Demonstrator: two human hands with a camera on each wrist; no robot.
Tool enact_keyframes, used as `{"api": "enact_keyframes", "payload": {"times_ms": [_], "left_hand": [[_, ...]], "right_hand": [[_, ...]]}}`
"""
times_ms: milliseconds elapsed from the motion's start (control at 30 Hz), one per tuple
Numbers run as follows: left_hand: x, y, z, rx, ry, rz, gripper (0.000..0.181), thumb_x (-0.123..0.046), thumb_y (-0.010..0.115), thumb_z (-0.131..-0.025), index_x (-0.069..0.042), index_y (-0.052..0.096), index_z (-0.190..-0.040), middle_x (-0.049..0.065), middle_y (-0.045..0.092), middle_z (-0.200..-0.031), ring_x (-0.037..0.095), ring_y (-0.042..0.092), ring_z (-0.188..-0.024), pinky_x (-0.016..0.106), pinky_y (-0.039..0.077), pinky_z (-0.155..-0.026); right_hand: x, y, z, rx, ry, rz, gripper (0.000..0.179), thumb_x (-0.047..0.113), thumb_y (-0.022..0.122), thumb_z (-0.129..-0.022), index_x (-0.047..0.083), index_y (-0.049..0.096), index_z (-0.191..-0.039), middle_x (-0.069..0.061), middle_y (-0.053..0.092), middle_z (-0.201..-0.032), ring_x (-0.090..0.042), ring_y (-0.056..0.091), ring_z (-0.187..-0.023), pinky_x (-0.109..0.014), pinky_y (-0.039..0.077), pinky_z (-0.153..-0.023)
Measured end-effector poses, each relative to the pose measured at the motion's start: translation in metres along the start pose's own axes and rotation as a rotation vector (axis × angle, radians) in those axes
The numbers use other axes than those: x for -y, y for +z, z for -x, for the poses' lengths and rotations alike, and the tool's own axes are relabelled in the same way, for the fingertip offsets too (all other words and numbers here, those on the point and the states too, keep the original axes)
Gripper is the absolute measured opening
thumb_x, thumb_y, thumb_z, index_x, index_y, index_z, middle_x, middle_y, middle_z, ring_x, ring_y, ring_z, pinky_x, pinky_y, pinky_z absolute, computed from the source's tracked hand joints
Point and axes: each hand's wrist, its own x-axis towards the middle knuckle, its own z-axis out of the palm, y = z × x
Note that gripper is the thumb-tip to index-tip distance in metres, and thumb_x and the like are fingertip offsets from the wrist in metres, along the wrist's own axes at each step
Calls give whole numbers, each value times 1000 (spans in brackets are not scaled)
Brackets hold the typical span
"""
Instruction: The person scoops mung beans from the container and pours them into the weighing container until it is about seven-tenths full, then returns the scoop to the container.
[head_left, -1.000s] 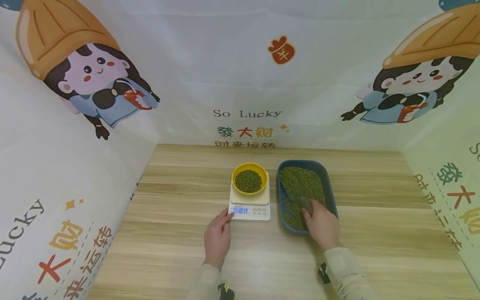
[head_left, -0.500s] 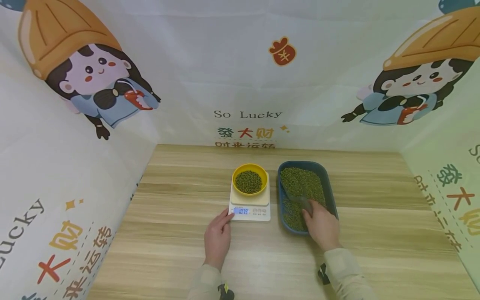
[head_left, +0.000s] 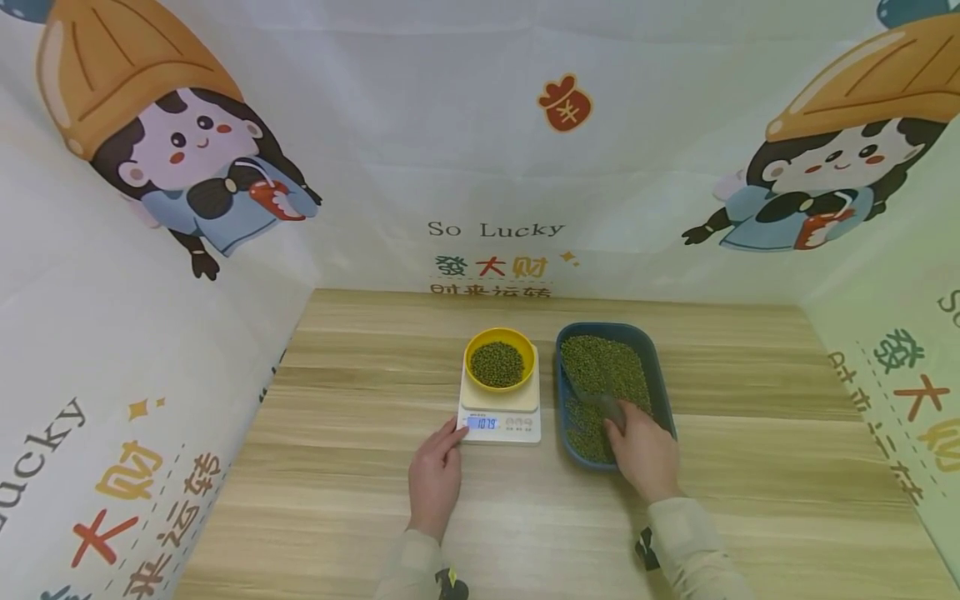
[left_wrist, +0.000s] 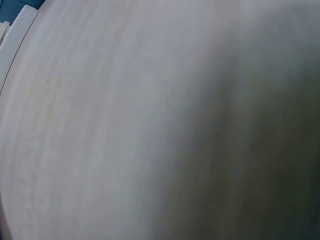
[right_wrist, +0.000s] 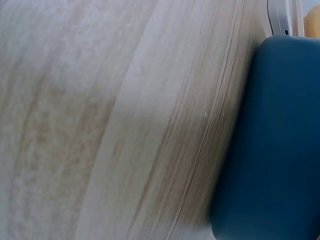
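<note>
A yellow bowl (head_left: 499, 335) with green beans, which look like mung beans (head_left: 497, 364), stands on a white kitchen scale (head_left: 501, 426). The display appears to read 107.9. My left hand (head_left: 435, 479) lies by the scale's front left corner, fingertips touching it, fingers extended. To the right, a dark blue tray (head_left: 663, 392) holds more of the same beans. My right hand (head_left: 647, 450) grips the handle of a grey scoop (head_left: 594, 397) over the tray's front right part; the scoop's front end lies among the beans. Neither wrist view shows the fingers.
A wood-patterned tabletop (head_left: 352, 400) lies beneath everything. Printed cloth walls (head_left: 480, 125) enclose its back and both sides. The tray's blue side wall (right_wrist: 275, 140) fills the right of the right wrist view, close to the scale.
</note>
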Motion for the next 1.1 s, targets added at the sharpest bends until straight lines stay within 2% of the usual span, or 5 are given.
{"api": "enact_keyframes", "payload": {"times_ms": [233, 1100], "left_hand": [[-1, 0, 1, 4, -9, 5, 30, -7, 48, -86, -21, 64, -108, -10, 50, -127, 15, 43, -118, 39, 37, -99], [-1, -1, 0, 2, -1, 19, 30, -7, 49, -86, -20, 64, -108, -9, 50, -127, 15, 44, -118, 39, 38, -98]], "right_hand": [[0, 0, -1, 19, 8, -2, 40, 30, 56, -86, 6, 54, -117, -12, 64, -93, -29, 61, -77, -46, 48, -59], [-2, 1, -1, 5, 3, -5, 39, 30, 56, -85, 6, 55, -116, -11, 64, -92, -28, 61, -76, -46, 48, -58]]}}
